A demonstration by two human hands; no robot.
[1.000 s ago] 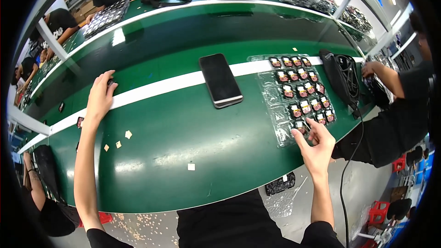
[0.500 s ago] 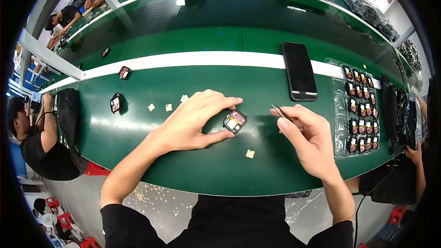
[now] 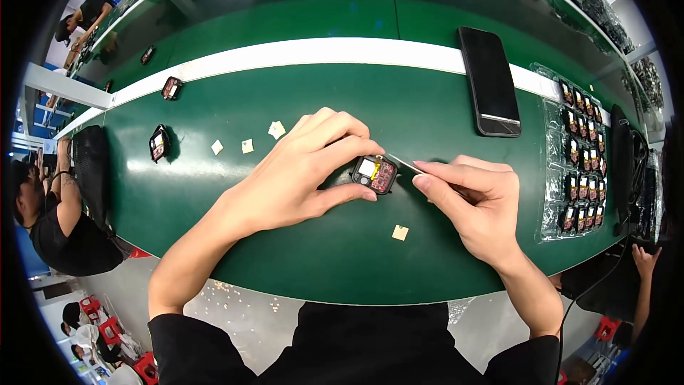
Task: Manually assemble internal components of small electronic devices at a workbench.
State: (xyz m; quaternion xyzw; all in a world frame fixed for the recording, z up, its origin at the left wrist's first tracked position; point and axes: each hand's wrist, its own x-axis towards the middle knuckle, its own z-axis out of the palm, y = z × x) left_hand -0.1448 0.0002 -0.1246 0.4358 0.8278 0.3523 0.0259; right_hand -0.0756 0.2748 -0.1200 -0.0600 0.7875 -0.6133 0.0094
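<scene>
So on the far left of the frame there's a person (image 3: 64, 224) in black beside a dark bag (image 3: 91, 175); then two small black cased modules, one (image 3: 158, 144) on the green table (image 3: 306, 264), the other (image 3: 171, 88) up by the white strip (image 3: 299, 50); a few cream squares (image 3: 247, 146) lie left of centre; mid-frame, the left hand (image 3: 306, 167) is pinching the square black module (image 3: 375, 174) between thumb and fingers, circuit side showing; the right hand (image 3: 477, 203), right of centre, has thumb and fingers pressed on thin tweezers (image 3: 406, 165), tips at the module's upper right edge, can't tell if touching; black phone (image 3: 490, 85) upper right; clear tray (image 3: 552, 189) full of similar modules at far right.
</scene>
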